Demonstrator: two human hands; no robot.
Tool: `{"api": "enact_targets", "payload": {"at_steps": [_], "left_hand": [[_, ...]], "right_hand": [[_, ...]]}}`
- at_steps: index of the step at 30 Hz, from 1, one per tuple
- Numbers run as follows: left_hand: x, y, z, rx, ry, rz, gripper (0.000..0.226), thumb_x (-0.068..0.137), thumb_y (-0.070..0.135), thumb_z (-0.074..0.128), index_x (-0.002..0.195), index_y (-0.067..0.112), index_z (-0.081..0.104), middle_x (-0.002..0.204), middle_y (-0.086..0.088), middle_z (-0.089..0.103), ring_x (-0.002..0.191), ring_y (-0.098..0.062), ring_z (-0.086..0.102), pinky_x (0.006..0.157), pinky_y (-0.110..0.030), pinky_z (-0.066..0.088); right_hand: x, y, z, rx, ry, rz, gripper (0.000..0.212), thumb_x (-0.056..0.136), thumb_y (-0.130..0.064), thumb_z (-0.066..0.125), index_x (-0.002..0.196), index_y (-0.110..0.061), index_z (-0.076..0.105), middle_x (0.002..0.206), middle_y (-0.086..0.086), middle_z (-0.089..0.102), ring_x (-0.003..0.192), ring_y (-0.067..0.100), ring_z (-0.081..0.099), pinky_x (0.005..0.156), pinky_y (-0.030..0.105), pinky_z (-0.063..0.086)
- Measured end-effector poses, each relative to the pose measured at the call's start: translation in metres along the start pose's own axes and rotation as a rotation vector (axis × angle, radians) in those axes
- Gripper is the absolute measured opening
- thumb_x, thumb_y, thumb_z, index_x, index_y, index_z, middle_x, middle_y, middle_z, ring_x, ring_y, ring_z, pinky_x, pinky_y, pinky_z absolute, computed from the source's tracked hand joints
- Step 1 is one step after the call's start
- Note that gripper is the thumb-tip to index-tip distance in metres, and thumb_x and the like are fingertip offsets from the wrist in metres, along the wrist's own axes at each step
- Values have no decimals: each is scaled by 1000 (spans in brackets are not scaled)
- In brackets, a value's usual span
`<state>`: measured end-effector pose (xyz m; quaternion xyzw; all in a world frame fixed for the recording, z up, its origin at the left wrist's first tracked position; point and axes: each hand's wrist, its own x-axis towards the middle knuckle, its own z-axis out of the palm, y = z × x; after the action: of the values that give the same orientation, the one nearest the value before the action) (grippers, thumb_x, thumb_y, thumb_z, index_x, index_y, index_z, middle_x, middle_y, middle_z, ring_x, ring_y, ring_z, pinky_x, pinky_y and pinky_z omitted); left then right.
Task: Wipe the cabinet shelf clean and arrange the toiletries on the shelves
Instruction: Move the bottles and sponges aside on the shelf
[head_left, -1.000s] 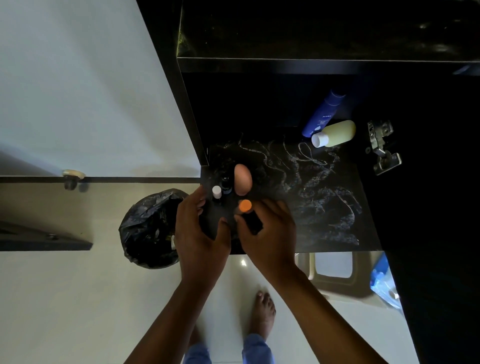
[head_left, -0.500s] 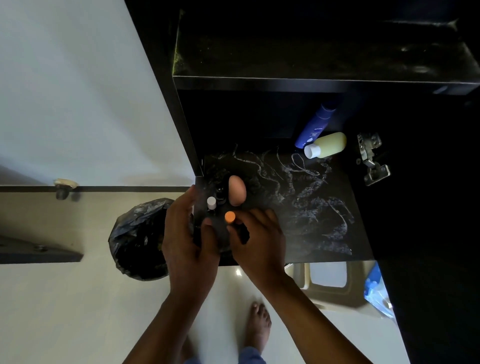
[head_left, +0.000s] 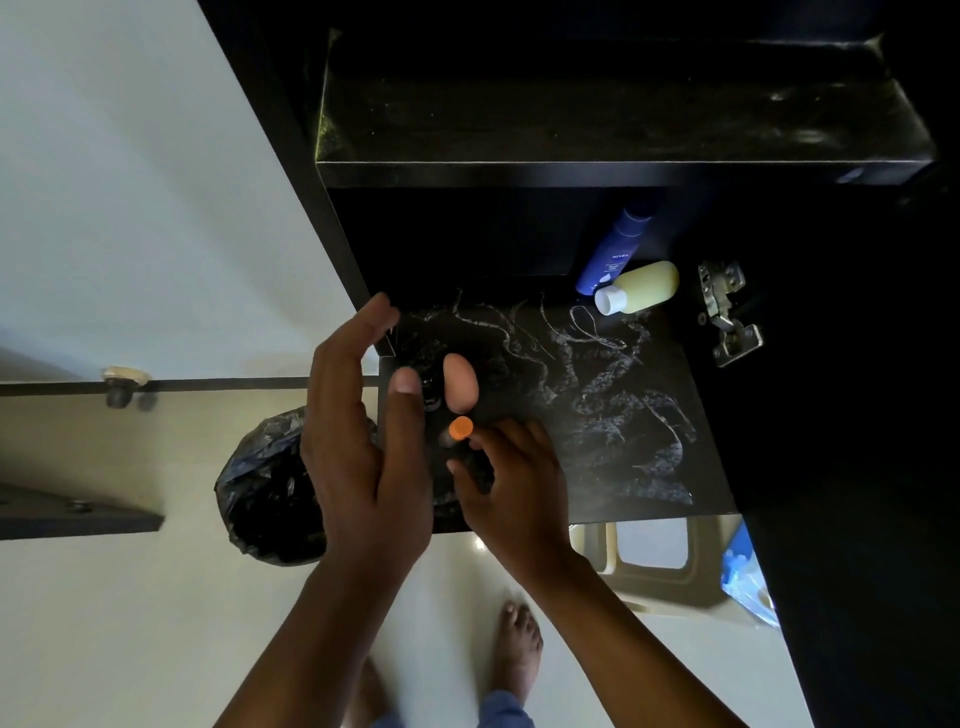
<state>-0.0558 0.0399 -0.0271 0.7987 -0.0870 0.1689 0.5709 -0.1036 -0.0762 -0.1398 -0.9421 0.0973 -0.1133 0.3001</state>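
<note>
Dark cabinet interior against a pale wall, white tiled floor below; the black lower cabinet shelf (head_left: 597, 415) carries chalky grey smear trails across most of its width, so wiping looks unfinished. At its front-left corner sits a cluster of small toiletries: a peach egg-shaped makeup sponge (head_left: 460, 382), a small dark bottle with an orange cap (head_left: 460, 427), and one or two dark bottles beside them, too dim to tell apart. Right hand (head_left: 514, 488) has its fingers (head_left: 480, 441) curled around the dark body just under the orange cap, apparently grasping it. Left hand (head_left: 358, 441) hovers spread and released just left of the cluster, holding nothing. Judgement: these pieces are light and tippy; the sponge is soft and will roll, so pinch it round the middle; the small bottles are rigid, possibly slick, best taken by the body below the cap. At the back right, well apart, a tall blue lotion bottle (head_left: 613, 249) and a pale yellow bottle with a white cap (head_left: 641, 287) lie touching each other, near a metal door hinge (head_left: 727, 312). Upper shelf (head_left: 597, 119) is dusty and bare. A black bin bag (head_left: 270, 493) sits on the floor below left.
</note>
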Motion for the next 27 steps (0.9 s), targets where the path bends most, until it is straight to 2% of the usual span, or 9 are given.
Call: {"api": "enact_targets", "payload": {"at_steps": [5, 9, 13, 27], "left_hand": [[3, 8, 5, -30, 5, -28, 40, 103, 9, 45, 140, 1, 56, 136, -8, 63, 131, -17, 58, 106, -26, 42], [3, 4, 7, -44, 20, -44, 39, 104, 10, 41, 138, -1, 57, 135, -10, 64, 130, -18, 59, 105, -27, 44], [1, 0, 5, -34, 14, -55, 39, 105, 11, 40, 138, 0, 57, 134, -9, 64, 129, -17, 59, 104, -26, 43], [-3, -6, 2, -39, -3, -87, 40, 105, 10, 38, 140, 1, 56, 136, -7, 62, 131, -16, 58, 104, -20, 41]], "right_hand": [[4, -13, 1, 38, 78, 72, 26, 85, -51, 69, 91, -26, 69, 88, -5, 67, 89, 23, 59, 68, 35, 49], [6, -21, 9, -9, 101, 121, 25, 90, -47, 66, 82, -24, 68, 85, -6, 68, 86, 22, 59, 64, 35, 49], [9, -21, 14, -54, 110, 76, 25, 95, -46, 65, 83, -25, 68, 87, -6, 69, 86, 20, 60, 63, 28, 44], [8, -16, 16, -49, 82, 19, 27, 95, -49, 65, 87, -24, 71, 93, -4, 69, 91, 22, 62, 67, 35, 50]]}}
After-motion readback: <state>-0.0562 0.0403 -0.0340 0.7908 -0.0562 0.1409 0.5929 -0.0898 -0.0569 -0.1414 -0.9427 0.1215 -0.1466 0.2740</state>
